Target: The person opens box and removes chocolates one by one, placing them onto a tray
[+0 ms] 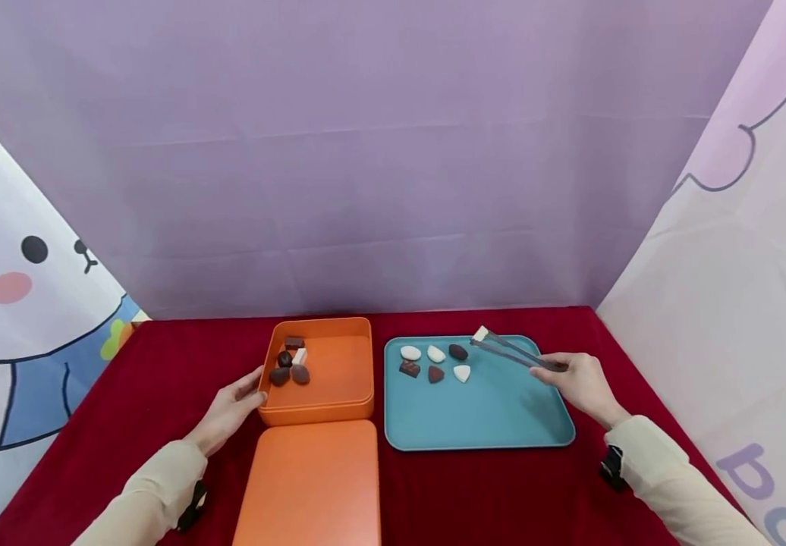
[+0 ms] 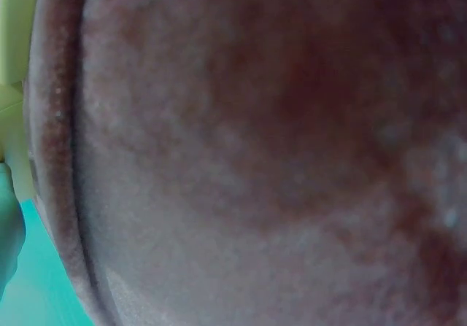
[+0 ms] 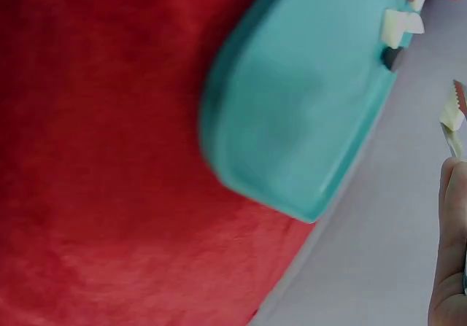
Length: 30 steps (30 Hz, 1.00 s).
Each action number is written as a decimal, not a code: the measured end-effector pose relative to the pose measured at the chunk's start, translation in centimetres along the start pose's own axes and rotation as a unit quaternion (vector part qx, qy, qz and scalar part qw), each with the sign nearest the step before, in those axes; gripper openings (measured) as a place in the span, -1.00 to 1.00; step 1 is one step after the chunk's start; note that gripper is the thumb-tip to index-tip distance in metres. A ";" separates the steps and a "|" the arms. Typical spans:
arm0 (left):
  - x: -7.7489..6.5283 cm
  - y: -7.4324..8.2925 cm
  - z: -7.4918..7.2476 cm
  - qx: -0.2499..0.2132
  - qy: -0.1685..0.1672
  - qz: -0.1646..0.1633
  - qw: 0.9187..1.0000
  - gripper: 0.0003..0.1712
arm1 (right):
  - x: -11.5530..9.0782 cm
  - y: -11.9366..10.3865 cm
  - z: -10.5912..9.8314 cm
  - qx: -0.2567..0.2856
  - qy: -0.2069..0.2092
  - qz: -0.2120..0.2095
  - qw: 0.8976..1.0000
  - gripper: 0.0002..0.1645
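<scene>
My right hand point(image 1: 584, 384) grips dark tongs point(image 1: 512, 355) above the back right of the blue tray point(image 1: 502, 417). A small white chocolate piece point(image 1: 480, 333) is pinched at their tips; the right wrist view shows it against a serrated tip. On the tray lie several chocolates, among them a white oval point(image 1: 410, 353), a dark oval point(image 1: 457, 352) and a white triangle point(image 1: 461, 373). My left hand point(image 1: 227, 413) rests its fingers and thumb against the left wall of the orange box point(image 1: 338, 371). Inside, a white block point(image 1: 300, 356) and several dark chocolates sit along the left side.
An orange lid point(image 1: 314, 485) lies flat in front of the box. Red cloth point(image 1: 461, 493) covers the table. A purple curtain point(image 1: 366, 189) hangs behind, with printed fabric at both sides. The left wrist view is mostly blurred brown fabric point(image 2: 219, 158).
</scene>
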<state>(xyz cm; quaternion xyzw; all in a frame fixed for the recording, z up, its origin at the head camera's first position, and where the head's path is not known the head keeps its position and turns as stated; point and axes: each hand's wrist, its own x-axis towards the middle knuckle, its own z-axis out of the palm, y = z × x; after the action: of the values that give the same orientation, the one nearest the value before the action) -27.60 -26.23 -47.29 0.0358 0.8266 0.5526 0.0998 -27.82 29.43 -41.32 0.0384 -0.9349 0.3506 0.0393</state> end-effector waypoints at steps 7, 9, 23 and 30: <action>-0.2 -0.3 0.1 0.000 -0.002 -0.007 1.000 -0.28 | -0.2 1.4 0.4 -0.010 -0.007 0.013 1.000 -0.46; -0.1 -0.3 0.1 -0.001 -0.001 -0.006 1.000 -0.28 | -0.1 1.7 0.4 -0.014 -0.006 0.016 1.000 -0.47; 0.0 -0.3 0.3 -0.001 0.003 -0.001 1.000 -0.29 | 0.8 2.6 1.0 -0.028 -0.008 0.016 0.999 -0.53; 0.1 -0.2 0.2 -0.003 0.002 0.001 1.000 -0.30 | 1.2 2.5 1.6 -0.026 -0.011 0.011 1.000 -0.55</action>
<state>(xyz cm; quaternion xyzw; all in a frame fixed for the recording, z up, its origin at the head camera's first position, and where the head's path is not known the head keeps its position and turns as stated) -27.61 -26.18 -47.57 0.0347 0.8255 0.5549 0.0977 -29.36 30.22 -44.07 0.0309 -0.9444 0.3264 0.0266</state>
